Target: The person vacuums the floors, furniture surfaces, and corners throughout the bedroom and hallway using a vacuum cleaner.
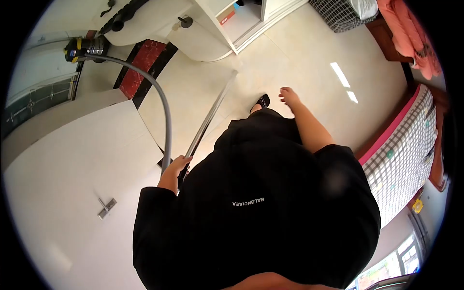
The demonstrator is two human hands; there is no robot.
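My left hand (pixel 177 167) is closed around the handle end of a vacuum cleaner wand. The shiny metal wand (pixel 209 118) slants away from my left side toward the pale floor, and its far end looks blurred. A grey hose (pixel 164 104) curves from near that hand back to a black and yellow vacuum cleaner (pixel 86 50) at the upper left. My right hand (pixel 289 96) hangs free above the floor, its fingers loosely bent and holding nothing. Below it, one foot in a dark shoe (pixel 261 102) shows beyond my black shirt.
A white door (pixel 82 164) with a metal handle stands close on my left. Past it lies a red and black threshold (pixel 141 67). White cabinets (pixel 222 34) are ahead. On the right is a bed with a checked cover (pixel 403 150); a checked basket (pixel 336 17) stands farther off.
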